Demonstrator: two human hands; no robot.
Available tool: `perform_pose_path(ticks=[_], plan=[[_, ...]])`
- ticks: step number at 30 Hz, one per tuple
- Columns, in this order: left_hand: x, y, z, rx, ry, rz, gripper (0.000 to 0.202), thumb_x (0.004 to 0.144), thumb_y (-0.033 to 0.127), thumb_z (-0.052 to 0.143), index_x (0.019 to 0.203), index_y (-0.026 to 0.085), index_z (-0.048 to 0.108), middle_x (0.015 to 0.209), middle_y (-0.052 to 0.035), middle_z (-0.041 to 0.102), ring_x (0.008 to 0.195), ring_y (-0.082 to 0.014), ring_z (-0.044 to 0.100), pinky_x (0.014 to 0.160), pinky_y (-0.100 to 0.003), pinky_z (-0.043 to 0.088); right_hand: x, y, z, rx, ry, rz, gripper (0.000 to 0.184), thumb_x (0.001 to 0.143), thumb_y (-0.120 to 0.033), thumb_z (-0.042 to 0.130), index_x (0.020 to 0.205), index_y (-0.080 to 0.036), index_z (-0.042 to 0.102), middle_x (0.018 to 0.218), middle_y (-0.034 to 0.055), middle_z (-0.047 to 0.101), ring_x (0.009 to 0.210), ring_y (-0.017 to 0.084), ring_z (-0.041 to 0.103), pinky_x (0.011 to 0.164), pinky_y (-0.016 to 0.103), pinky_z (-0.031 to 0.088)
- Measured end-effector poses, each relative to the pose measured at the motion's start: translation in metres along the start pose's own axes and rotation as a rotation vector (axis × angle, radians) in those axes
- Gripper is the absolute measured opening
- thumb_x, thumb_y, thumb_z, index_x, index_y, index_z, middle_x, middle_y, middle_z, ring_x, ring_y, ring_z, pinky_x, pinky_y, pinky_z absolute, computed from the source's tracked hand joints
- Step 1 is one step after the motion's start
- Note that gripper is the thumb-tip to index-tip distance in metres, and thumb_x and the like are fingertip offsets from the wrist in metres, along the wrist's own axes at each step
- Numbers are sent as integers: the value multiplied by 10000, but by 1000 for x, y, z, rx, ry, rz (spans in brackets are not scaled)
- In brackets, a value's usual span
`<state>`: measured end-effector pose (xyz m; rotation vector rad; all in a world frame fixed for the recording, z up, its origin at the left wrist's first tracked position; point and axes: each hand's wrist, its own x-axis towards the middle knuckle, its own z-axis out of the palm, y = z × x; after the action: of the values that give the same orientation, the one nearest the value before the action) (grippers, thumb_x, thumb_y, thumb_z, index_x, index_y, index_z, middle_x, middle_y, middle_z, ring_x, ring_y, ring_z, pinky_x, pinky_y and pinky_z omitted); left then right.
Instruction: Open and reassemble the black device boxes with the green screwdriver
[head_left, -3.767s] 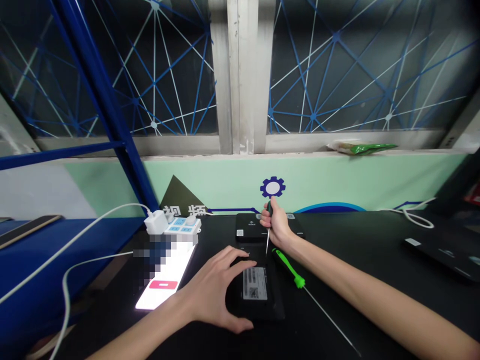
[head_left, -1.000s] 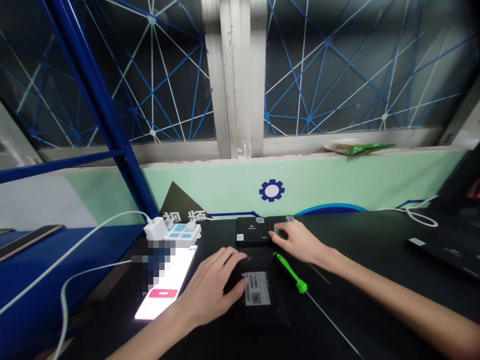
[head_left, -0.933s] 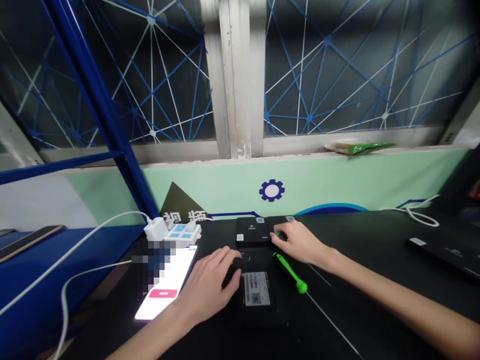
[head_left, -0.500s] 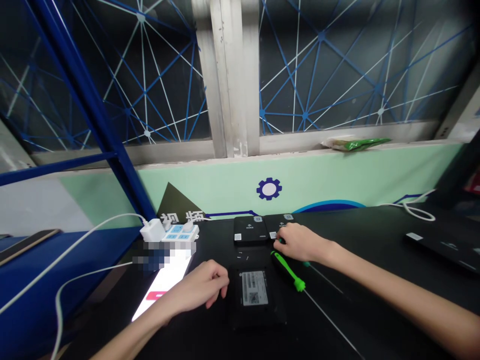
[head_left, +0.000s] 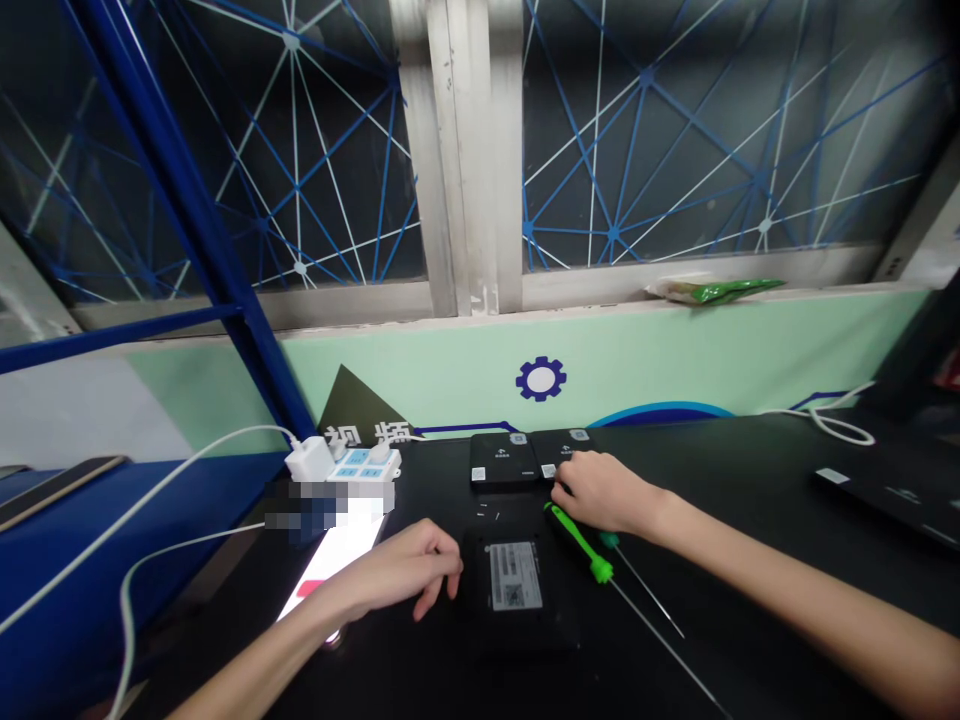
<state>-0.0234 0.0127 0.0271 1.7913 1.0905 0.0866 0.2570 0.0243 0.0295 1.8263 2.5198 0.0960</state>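
**Two bare hands resting beside a flat black box on a dark desk**

The left hand lies on the black desk with its fingers loosely curled. Its grip is released and holds nothing. Just to the right of its fingertips, close but apart, is a flat black plastic box with a white label facing up. The box is closed, so its inside cannot be seen. Partly under the left wrist lies a slim phone with a lit white screen.

The right hand rests palm down beyond the labelled box. Its fingertips touch the near edge of two small square black boxes, both closed, which sit side by side. Whether this grip is clenched on anything cannot be told.

A bright green-handled screwdriver lies flat just below the right hand. A slimmer screwdriver with a dark green handle pokes out from beneath the wrist, its thin shaft pointing away. A few tiny loose screws lie on the desk between the two hands.

Beyond the left hand sits a white power strip with plugs in it. Well above the right hand, a green packet rests on the window sill.
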Motion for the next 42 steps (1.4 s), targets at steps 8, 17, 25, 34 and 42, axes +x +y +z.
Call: perform_pose_path(ticks=[8,17,25,34,42], plan=[[3,-12,-1,-52,-44,-69,364,882,351,465,626,165,644,365,45,491,323,-77,252,406,-231,141,1,-1,2,-43,21,-29,339,955,-248,428,813,-122,709,851,167,729,808,300,725,666,322,463],[2,-5,1,-41,-65,-50,287,828,268,417,627,170,597,363,55,481,309,-75,228,389,-235,122,0,-4,-9,-57,41,-49,358,960,-270,421,796,-115,698,820,177,714,780,303,711,635,327,441],[4,-10,0,-92,-90,-34,270,831,269,426,676,163,620,373,50,492,305,-76,221,379,-238,109,-18,-18,-26,248,135,-329,456,818,-237,589,1258,-122,601,1138,162,673,1074,307,604,893,399,459],[3,-4,0,-85,-100,-27,266,822,287,426,679,164,614,366,55,485,297,-77,216,365,-232,113,-36,-44,-25,408,-33,-617,903,629,-416,770,1420,-88,483,1419,195,517,1262,357,501,1071,438,392],[4,-9,1,-98,-74,-33,284,840,310,444,684,159,628,375,52,498,297,-72,232,375,-227,107,-38,-48,-21,361,-59,-592,964,617,-508,763,1447,-120,461,1470,208,464,1273,393,491,1067,475,387]])
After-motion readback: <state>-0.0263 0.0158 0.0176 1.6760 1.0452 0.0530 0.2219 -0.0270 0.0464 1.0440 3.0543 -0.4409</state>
